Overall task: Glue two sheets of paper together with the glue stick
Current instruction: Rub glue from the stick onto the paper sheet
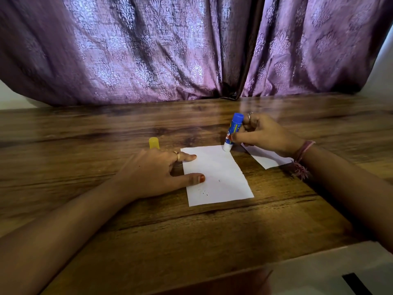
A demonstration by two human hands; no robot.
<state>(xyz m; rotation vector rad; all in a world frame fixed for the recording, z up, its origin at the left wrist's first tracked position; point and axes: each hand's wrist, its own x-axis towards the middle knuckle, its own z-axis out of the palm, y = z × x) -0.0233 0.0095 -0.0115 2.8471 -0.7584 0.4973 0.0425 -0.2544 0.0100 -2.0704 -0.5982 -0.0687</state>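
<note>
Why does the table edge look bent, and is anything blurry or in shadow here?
Head view: the wide-angle lens bows the wooden table at its far edge; the purple curtain is smeared by motion blur; the glue stick and the sheet of paper are fairly sharp; both forearms are in dim shadow near the frame's bottom.

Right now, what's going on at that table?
A person is gluing paper. The right hand holds the blue glue stick, its tip pressed on the far right corner of a white sheet. The left hand pins that sheet's left edge. The yellow cap stands behind it; a second sheet lies under the right wrist.
</note>
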